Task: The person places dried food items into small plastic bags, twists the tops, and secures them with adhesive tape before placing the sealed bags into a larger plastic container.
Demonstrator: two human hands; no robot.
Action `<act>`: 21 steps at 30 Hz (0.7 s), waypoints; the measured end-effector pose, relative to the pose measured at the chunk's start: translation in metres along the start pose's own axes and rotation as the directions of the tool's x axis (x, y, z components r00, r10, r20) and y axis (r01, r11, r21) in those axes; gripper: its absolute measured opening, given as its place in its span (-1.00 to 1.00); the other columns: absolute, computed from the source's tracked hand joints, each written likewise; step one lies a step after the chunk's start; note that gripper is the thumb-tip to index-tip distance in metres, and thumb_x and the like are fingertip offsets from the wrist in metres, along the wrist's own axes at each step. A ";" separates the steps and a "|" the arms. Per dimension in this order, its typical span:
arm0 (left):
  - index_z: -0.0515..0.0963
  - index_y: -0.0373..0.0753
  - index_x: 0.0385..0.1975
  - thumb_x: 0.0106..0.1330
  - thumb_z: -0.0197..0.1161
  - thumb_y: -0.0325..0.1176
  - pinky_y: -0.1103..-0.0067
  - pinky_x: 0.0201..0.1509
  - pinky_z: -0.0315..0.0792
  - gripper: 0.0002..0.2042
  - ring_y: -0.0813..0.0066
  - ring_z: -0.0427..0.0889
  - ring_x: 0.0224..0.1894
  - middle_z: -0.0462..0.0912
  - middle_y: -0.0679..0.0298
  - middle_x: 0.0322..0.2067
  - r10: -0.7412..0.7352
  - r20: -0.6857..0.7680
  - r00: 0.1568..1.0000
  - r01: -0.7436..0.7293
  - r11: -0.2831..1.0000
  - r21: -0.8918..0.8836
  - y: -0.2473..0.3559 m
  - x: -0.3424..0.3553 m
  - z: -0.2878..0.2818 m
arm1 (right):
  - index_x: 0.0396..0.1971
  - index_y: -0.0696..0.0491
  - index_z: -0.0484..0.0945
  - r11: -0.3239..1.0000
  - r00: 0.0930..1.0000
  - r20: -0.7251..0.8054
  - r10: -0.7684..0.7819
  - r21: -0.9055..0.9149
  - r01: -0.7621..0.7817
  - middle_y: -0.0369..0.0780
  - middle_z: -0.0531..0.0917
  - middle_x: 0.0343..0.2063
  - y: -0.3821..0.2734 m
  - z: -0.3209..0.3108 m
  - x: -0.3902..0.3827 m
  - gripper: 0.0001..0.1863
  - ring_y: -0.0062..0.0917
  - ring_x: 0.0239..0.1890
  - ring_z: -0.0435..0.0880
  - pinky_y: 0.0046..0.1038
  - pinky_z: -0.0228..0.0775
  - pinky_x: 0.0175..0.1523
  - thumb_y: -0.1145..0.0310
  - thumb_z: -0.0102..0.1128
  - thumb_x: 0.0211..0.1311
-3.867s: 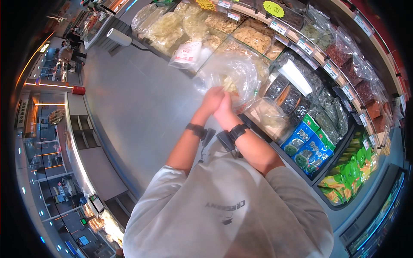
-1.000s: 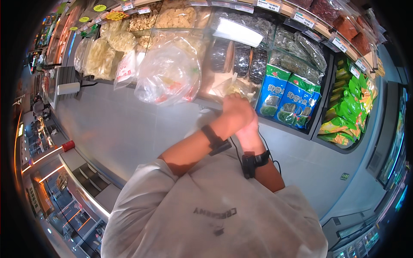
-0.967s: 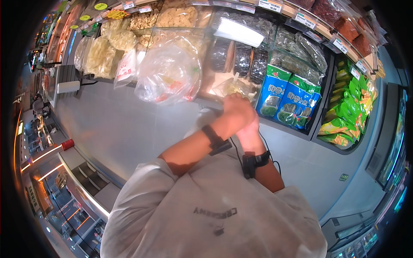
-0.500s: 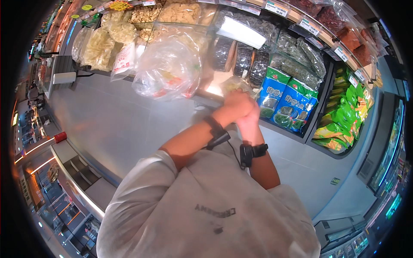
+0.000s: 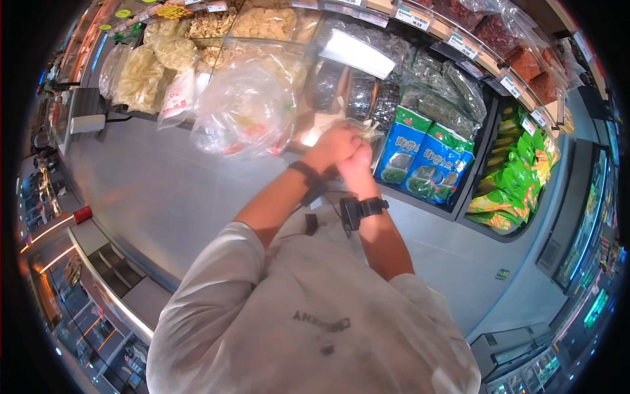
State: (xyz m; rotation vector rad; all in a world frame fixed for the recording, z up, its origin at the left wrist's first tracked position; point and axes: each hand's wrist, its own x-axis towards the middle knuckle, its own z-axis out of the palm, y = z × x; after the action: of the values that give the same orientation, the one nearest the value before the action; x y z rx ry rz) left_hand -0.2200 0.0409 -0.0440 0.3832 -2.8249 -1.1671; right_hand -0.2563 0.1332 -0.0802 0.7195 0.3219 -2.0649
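My left hand (image 5: 331, 142) and my right hand (image 5: 357, 161) are pressed together at the front edge of the display, fingers curled inward. Just past the knuckles shows part of a clear plastic bag (image 5: 368, 127) with something pale in it. Both hands look closed on it, though the fingertips and most of the bag are hidden behind them. Right of the hands stand blue-and-green packets (image 5: 401, 152). Behind them lie dark goods in clear wrapping (image 5: 359, 92). A big crumpled clear plastic bag (image 5: 246, 108) rests to the left, apart from my hands.
Pale dried goods in bags (image 5: 141, 75) fill the display's far left. Green-and-yellow packets (image 5: 508, 174) fill a bin at the right. A shelf rail with price tags (image 5: 462, 46) runs along the back. A grey counter with compartments (image 5: 115, 269) stands at the lower left.
The whole view has shifted slightly. My joined hands sit a little closer to the large crumpled bag, and both stay closed together.
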 end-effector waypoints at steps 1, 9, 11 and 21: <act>0.66 -0.20 -0.10 0.29 0.07 -0.22 0.24 0.08 0.48 -0.68 0.04 0.58 -0.01 0.68 0.02 -0.12 -0.012 0.010 1.000 0.012 1.000 0.028 0.000 0.001 -0.002 | -0.01 0.06 0.49 0.999 1.000 0.019 0.008 0.035 -0.009 -0.10 0.59 0.02 0.000 -0.003 0.005 -0.61 -0.25 0.12 0.55 -0.17 0.35 0.29 0.26 -0.35 0.44; 0.66 -0.19 -0.09 0.30 0.09 -0.17 0.28 0.19 0.44 -0.67 -0.02 0.59 0.04 0.63 -0.09 -0.02 -0.135 0.160 0.978 0.149 0.985 -0.083 -0.014 0.013 -0.013 | -0.06 0.07 0.50 0.999 0.999 0.017 -0.041 -0.007 0.042 -0.13 0.60 -0.03 0.011 -0.004 0.025 -0.62 -0.29 0.05 0.59 -0.20 0.46 0.19 0.23 -0.31 0.42; 0.66 -0.20 -0.09 0.31 0.10 -0.16 0.29 0.21 0.43 -0.66 -0.02 0.58 0.07 0.61 -0.09 0.02 -0.118 0.172 0.978 0.141 0.981 -0.133 -0.012 0.015 -0.018 | -0.05 0.07 0.51 0.988 0.981 -0.142 -0.129 -0.101 0.115 -0.17 0.63 -0.08 0.013 -0.008 0.027 -0.64 -0.32 0.01 0.62 -0.24 0.49 0.16 0.26 -0.26 0.41; 0.61 -0.40 -0.08 0.39 0.03 -0.09 0.31 0.15 0.44 -0.55 -0.05 0.61 0.03 0.65 -0.13 -0.06 -0.277 0.301 0.913 0.332 0.931 -0.151 -0.060 0.027 -0.005 | 0.01 0.03 0.49 0.201 0.683 0.443 -0.580 -0.735 0.647 -0.23 0.60 -0.04 0.044 -0.023 0.028 -0.71 -0.44 0.05 0.60 -0.28 0.50 0.16 0.29 -0.09 0.40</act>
State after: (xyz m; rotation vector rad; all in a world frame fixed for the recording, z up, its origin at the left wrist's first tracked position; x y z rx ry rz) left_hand -0.2330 -0.0103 -0.0834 0.7242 -2.9074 -1.6716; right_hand -0.2232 0.1009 -0.1137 -0.2167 1.7435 -2.1948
